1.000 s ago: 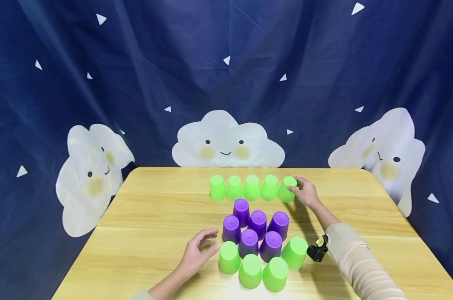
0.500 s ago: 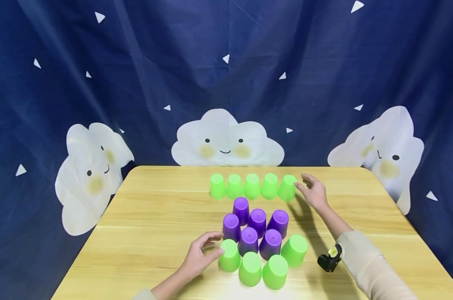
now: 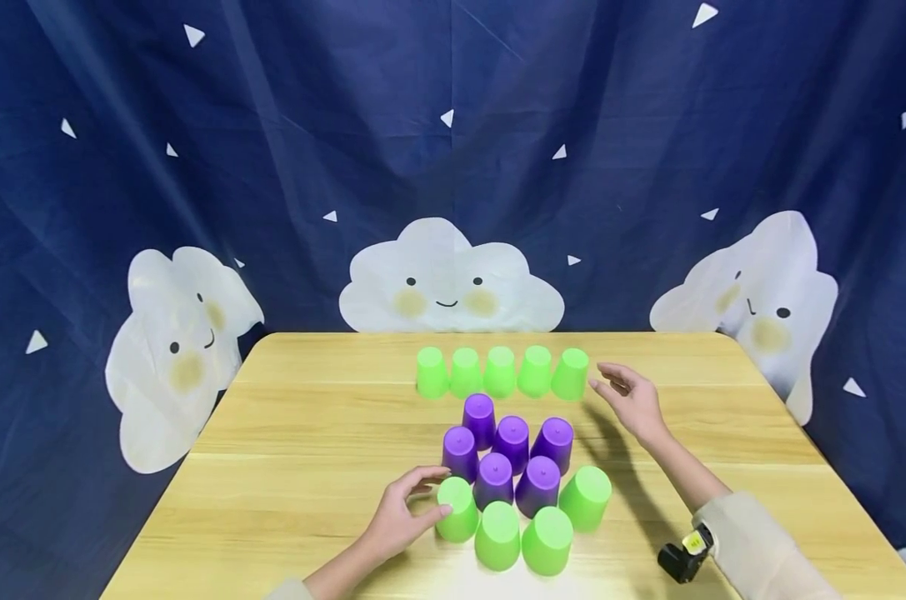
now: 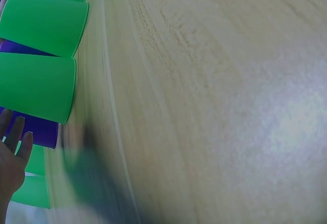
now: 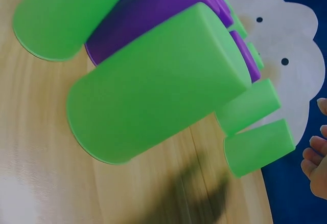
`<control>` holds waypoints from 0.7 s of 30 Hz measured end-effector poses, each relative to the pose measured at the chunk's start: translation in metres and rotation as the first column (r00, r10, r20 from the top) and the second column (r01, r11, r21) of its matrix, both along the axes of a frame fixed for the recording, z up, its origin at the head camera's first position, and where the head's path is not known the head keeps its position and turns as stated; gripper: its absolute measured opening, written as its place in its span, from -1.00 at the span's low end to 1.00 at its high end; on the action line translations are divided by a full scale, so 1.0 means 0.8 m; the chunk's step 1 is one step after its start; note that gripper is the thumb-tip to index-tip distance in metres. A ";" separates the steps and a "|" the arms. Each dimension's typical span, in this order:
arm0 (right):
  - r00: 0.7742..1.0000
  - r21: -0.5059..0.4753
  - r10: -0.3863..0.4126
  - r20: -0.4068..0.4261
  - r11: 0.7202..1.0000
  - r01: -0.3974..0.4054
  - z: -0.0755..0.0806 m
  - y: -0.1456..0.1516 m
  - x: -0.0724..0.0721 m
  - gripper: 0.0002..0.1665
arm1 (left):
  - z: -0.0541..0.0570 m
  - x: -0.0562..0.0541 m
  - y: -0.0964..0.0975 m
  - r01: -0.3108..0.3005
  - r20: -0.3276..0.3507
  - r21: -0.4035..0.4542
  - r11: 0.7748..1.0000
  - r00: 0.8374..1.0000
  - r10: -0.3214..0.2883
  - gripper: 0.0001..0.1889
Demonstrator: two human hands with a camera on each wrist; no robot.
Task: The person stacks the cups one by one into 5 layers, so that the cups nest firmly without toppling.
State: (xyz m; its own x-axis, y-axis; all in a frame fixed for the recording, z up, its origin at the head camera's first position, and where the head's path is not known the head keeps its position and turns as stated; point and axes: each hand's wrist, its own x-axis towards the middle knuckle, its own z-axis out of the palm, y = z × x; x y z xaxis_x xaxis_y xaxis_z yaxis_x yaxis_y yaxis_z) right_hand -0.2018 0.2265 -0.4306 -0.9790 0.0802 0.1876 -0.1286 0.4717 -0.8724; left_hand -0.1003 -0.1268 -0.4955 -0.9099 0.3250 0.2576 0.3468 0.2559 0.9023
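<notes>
My left hand is at the leftmost green cup of the near group, its thumb overlapping that cup's left side and its fingers reaching behind. In the left wrist view the fingers of this hand are spread, with a purple cup behind them. My right hand hovers just right of the end green cup in the back row, apart from it, with loosely bent fingers and nothing in them. Several purple cups stand upside down between the back row and the near green cups.
Several green cups line up upside down near the back edge of the wooden table. Others, such as a green cup at the right, border the purple group. A dark blue curtain with clouds hangs behind.
My right hand has let go of the end cup in the back row and drawn away to the right. My left hand has shifted slightly right, closer to the near green cup.
</notes>
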 end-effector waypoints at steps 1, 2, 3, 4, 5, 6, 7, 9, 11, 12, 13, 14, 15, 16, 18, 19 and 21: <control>1.000 -0.004 0.007 -0.003 1.000 -0.007 0.000 0.000 0.002 -0.51 | 0.000 0.000 0.000 0.001 -0.003 -0.003 1.000 1.000 -0.001 -0.57; 1.000 -0.005 0.014 -0.007 1.000 -0.014 0.000 -0.001 0.005 -0.51 | 0.000 0.000 0.001 0.003 -0.006 -0.005 1.000 1.000 -0.003 -0.56; 1.000 -0.010 0.020 -0.012 1.000 -0.020 0.000 -0.001 0.007 -0.51 | -0.001 0.000 0.001 0.005 -0.009 -0.006 1.000 1.000 -0.005 -0.56; 0.999 -0.009 0.027 -0.021 1.000 -0.028 -0.001 -0.001 0.009 -0.52 | -0.001 0.000 0.001 0.006 -0.010 -0.006 1.000 1.000 -0.006 -0.55; 0.999 -0.009 0.036 -0.030 0.999 -0.037 -0.001 -0.002 0.012 -0.53 | 0.000 0.000 0.002 0.008 -0.011 -0.004 1.000 1.000 -0.008 -0.54; 0.998 -0.013 0.046 -0.038 0.999 -0.046 -0.002 -0.002 0.014 -0.54 | 0.000 0.000 0.002 0.009 -0.012 -0.004 1.000 1.000 -0.009 -0.54; 0.997 -0.014 0.056 -0.046 0.998 -0.057 -0.003 -0.002 0.017 -0.54 | 0.000 0.000 0.003 0.012 -0.013 -0.002 1.000 1.000 -0.012 -0.53; 0.995 -0.020 0.078 -0.061 0.997 -0.079 -0.005 -0.001 0.024 -0.56 | 0.000 0.000 0.003 0.021 -0.018 0.003 1.000 1.000 -0.021 -0.52; 0.992 -0.034 0.102 -0.069 0.994 -0.104 -0.006 -0.001 0.031 -0.56 | -0.001 0.000 0.004 0.031 -0.022 0.007 0.999 0.999 -0.031 -0.51; 0.991 -0.040 0.113 -0.071 0.992 -0.116 -0.007 -0.001 0.034 -0.57 | -0.002 0.000 0.004 0.035 -0.024 0.007 0.999 0.999 -0.035 -0.50; 0.989 -0.046 0.124 -0.075 0.991 -0.128 -0.007 -0.001 0.038 -0.57 | -0.002 -0.001 0.004 0.039 -0.028 0.007 0.999 0.999 -0.039 -0.50; 0.988 -0.050 0.134 -0.078 0.989 -0.139 -0.008 -0.001 0.042 -0.57 | -0.003 -0.001 0.004 0.042 -0.030 0.005 0.999 0.999 -0.042 -0.49; 0.986 -0.052 0.145 -0.082 0.987 -0.150 -0.008 -0.001 0.045 -0.57 | -0.003 -0.001 0.004 0.045 -0.032 0.003 0.999 0.999 -0.044 -0.48; 0.984 -0.058 0.156 -0.088 0.985 -0.162 -0.009 -0.002 0.049 -0.58 | -0.003 -0.001 0.004 0.045 -0.032 0.000 0.999 0.998 -0.045 -0.47; 0.978 -0.064 0.181 -0.102 0.980 -0.188 -0.010 -0.002 0.055 -0.59 | -0.003 -0.001 0.005 0.043 -0.035 -0.003 0.999 0.998 -0.043 -0.46; 0.974 -0.068 0.195 -0.112 0.977 -0.203 -0.011 -0.002 0.059 -0.59 | -0.003 -0.001 0.006 0.042 -0.039 -0.004 0.999 0.998 -0.043 -0.45; 0.966 -0.070 0.221 -0.133 0.970 -0.231 -0.014 -0.002 0.064 -0.60 | -0.002 -0.001 0.007 0.043 -0.049 -0.004 0.999 0.998 -0.043 -0.44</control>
State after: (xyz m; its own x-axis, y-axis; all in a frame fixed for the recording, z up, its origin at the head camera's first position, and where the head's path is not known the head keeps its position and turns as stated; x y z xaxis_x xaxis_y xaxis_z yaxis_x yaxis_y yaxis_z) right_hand -0.1506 0.2249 -0.4415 -0.9431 -0.1199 0.3101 -0.3325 0.3438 -0.8782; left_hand -0.1011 -0.1208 -0.4975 -0.8815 0.3642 0.3006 0.4015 0.2430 0.8830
